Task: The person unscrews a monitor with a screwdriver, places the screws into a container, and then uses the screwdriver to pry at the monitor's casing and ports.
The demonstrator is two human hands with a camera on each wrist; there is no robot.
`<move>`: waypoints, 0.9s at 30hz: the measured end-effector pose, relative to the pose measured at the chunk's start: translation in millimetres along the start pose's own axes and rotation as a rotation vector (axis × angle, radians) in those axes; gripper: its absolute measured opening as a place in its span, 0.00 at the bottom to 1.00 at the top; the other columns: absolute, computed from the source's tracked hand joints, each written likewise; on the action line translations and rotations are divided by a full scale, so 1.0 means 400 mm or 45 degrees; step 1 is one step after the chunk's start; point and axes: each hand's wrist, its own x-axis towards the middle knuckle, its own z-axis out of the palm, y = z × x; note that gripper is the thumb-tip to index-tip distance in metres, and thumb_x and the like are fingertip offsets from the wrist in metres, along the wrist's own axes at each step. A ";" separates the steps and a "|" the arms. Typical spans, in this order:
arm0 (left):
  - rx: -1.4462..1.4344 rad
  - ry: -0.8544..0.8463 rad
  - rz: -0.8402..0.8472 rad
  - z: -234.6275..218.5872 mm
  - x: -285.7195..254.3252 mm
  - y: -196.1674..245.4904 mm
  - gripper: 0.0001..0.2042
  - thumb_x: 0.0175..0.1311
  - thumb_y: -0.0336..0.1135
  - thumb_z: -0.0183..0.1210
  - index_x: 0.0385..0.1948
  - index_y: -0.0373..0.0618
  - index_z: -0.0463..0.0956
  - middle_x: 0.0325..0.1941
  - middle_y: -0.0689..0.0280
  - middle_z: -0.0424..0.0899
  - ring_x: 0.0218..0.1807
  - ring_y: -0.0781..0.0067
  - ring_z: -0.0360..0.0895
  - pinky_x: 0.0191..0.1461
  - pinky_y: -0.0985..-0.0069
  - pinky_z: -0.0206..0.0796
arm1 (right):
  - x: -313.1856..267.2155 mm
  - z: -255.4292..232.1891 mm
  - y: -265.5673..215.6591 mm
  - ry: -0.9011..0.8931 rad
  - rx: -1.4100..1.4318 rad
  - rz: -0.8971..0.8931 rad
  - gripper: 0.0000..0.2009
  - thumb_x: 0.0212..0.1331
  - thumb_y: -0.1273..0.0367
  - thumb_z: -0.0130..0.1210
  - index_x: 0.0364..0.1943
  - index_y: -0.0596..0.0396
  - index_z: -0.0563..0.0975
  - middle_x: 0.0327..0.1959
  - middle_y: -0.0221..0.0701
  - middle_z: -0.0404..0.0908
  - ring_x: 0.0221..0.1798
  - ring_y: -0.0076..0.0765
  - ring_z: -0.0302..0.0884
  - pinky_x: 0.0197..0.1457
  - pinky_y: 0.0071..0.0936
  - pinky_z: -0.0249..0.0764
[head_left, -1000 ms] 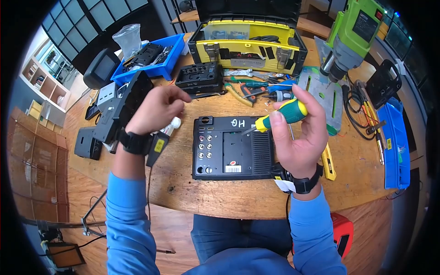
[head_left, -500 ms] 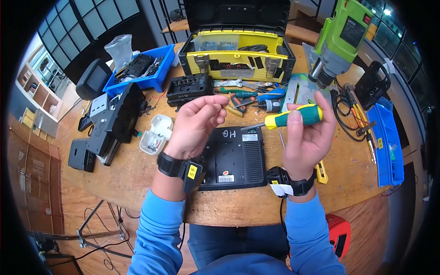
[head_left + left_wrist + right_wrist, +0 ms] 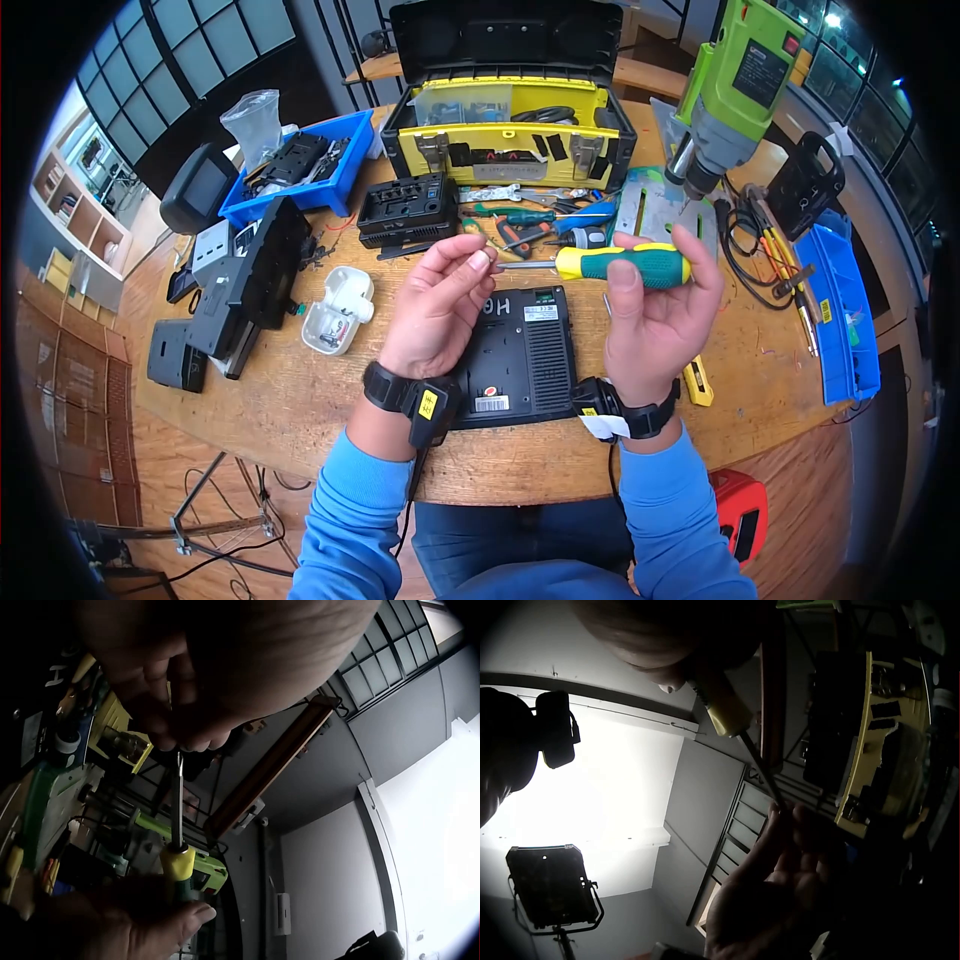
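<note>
A screwdriver with a green and yellow handle (image 3: 625, 265) lies level in my right hand (image 3: 655, 335), held between thumb and fingers. Its shaft (image 3: 177, 806) points left, the tip right at the fingertips of my left hand (image 3: 428, 318). Those fingers pinch a small screw-like piece at the tip, mostly hidden by them; I cannot tell its exact kind. Below both hands a black device (image 3: 487, 377) marked "HQ" lies flat, with vent slots and a barcode label. To the left stands an open white case (image 3: 338, 312) with small metal parts inside.
Black device parts (image 3: 240, 285) are stacked at the left, near a blue bin (image 3: 345, 165). A yellow toolbox (image 3: 505, 150) stands behind pliers and other hand tools. At right are a green drill (image 3: 735, 100), a yellow cutter (image 3: 698, 380) and a blue tray (image 3: 845, 310).
My left hand has come from the white case on the left to the middle, pinching something small. The screwdriver has swung level, and its tip now meets the left fingertips.
</note>
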 end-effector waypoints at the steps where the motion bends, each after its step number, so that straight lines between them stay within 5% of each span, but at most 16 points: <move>1: -0.028 0.002 -0.005 0.000 0.000 -0.004 0.10 0.77 0.24 0.61 0.56 0.42 0.81 0.51 0.63 0.88 0.54 0.69 0.86 0.61 0.75 0.81 | -0.001 0.000 -0.002 0.000 0.001 -0.002 0.30 0.68 0.75 0.69 0.70 0.61 0.65 0.56 0.41 0.80 0.58 0.38 0.86 0.65 0.36 0.82; 27: -0.048 0.025 -0.015 0.028 -0.012 0.001 0.08 0.78 0.26 0.61 0.54 0.43 0.80 0.48 0.64 0.87 0.51 0.71 0.86 0.57 0.78 0.82 | 0.005 0.003 -0.014 0.000 0.000 -0.051 0.28 0.70 0.75 0.67 0.69 0.59 0.65 0.54 0.43 0.83 0.57 0.37 0.85 0.65 0.36 0.81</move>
